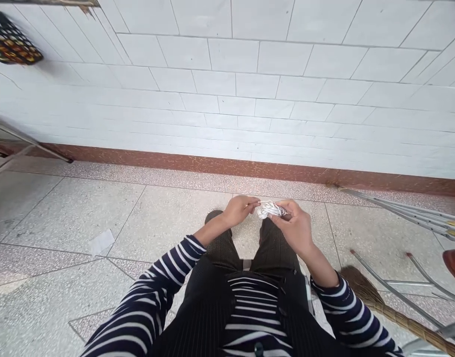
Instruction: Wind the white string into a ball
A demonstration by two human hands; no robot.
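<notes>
A small bundle of white cord (269, 210) is held out above my knees. My right hand (294, 224) grips it from the right, thumb below and fingers above. On the other side, my left hand (240, 209) pinches a thin strand that leads off the bundle. Just a short gap lies between the fingertips of the two hands. Part of the bundle is hidden behind the right fingers.
A white tiled wall (245, 94) with a red-brown skirting stands in front. Metal crutches (406, 208), a straw broom (394, 312) and metal stool legs (383, 282) are at right. A white paper (101, 242) lies on the floor at left.
</notes>
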